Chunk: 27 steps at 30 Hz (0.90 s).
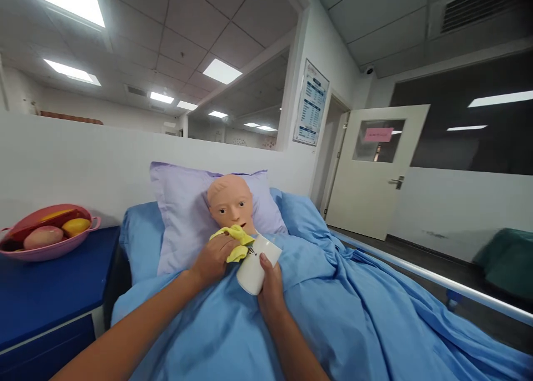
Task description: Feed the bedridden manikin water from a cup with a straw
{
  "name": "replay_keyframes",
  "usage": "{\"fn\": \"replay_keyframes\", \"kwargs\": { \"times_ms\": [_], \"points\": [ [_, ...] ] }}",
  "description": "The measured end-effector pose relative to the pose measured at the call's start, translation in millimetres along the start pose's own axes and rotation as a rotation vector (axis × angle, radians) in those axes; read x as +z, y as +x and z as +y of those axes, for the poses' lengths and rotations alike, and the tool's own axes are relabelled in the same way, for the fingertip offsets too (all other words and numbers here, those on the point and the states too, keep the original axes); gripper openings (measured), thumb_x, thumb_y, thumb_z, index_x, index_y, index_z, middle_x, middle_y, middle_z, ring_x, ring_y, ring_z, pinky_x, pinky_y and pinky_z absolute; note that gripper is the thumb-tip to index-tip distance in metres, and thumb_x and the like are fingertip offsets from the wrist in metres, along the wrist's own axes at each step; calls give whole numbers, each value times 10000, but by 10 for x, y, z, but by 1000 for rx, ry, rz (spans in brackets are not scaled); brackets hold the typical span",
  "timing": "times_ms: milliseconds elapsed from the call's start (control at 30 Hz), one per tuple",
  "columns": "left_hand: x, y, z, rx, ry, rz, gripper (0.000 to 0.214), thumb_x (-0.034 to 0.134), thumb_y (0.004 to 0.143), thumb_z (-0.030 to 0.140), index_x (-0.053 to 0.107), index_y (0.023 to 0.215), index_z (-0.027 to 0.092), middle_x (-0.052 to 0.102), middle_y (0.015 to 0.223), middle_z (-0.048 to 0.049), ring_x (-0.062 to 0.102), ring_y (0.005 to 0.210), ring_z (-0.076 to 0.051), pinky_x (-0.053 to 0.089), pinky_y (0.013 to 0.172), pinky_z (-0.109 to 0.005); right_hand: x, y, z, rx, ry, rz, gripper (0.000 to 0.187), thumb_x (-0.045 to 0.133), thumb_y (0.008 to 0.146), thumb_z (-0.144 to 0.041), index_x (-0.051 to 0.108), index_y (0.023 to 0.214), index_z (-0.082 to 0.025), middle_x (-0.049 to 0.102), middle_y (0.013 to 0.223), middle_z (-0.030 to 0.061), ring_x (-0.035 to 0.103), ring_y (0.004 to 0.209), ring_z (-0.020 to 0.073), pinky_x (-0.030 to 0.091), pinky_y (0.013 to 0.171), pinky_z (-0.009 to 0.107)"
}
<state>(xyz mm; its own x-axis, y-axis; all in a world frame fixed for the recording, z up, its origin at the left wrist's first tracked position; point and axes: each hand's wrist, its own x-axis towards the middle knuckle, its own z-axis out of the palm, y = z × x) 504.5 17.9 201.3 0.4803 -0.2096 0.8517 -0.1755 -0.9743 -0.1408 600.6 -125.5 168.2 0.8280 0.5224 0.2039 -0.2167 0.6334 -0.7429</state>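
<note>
A mannequin head [230,200] rests face up on a lilac pillow [179,214], with blue bedding [316,309] drawn up below its chin. My left hand [211,260] is closed on a yellow cloth [236,237], which lies against the mannequin's mouth and chin. In my right hand [271,286] is a white mug [252,272], tilted, with my thumb along its side. The mug is just below the chin, close beside the cloth. What is inside the mug is hidden from this angle.
On the left, a pink basket [54,249] of fruit stands on a blue bedside cabinet [54,292]. A pale bed rail [441,284] runs along the right side. Behind the pillow is a white wall [83,159]; a door [370,186] stands ajar at the right.
</note>
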Motion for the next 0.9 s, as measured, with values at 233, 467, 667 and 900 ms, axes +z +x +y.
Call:
{"fn": "replay_keyframes", "kwargs": {
  "times_ms": [233, 467, 667, 900],
  "points": [
    [-1114, -284, -88, -827, -361, 103, 319, 463, 818, 126, 633, 1075, 209, 717, 993, -31, 641, 889, -186, 505, 815, -307, -174, -17, 57, 102, -131, -38, 700, 818, 594, -530, 616, 1186, -215, 785, 920, 91, 737, 884, 337, 603, 749, 455],
    [-1888, -875, -661, -1522, -722, 343, 147, 630, 784, 305, 655, 861, 183, 702, 763, -47, 648, 736, -211, 484, 658, -284, -7, 19, -14, 176, -308, 31, 715, 783, 607, -549, 629, 1192, -168, 785, 942, 126, 734, 928, 374, 603, 786, 482],
    [-2389, -1271, -899, -1635, -947, 418, 157, 633, 775, 306, 633, 831, 159, 704, 723, -75, 678, 652, -227, 518, 612, -316, 337, -52, -13, 156, -449, 80, 791, 834, 538, -540, 605, 1197, -168, 783, 851, 90, 746, 842, 368, 613, 719, 470],
    [-2871, -1713, -1260, -1690, -1023, 566, 138, 634, 796, 250, 644, 871, 135, 726, 728, -80, 696, 642, -217, 532, 587, -300, 1323, -248, 568, 151, -511, -114, 660, 835, 592, -525, 622, 1115, -182, 783, 828, 88, 749, 805, 348, 607, 693, 456]
  ]
}}
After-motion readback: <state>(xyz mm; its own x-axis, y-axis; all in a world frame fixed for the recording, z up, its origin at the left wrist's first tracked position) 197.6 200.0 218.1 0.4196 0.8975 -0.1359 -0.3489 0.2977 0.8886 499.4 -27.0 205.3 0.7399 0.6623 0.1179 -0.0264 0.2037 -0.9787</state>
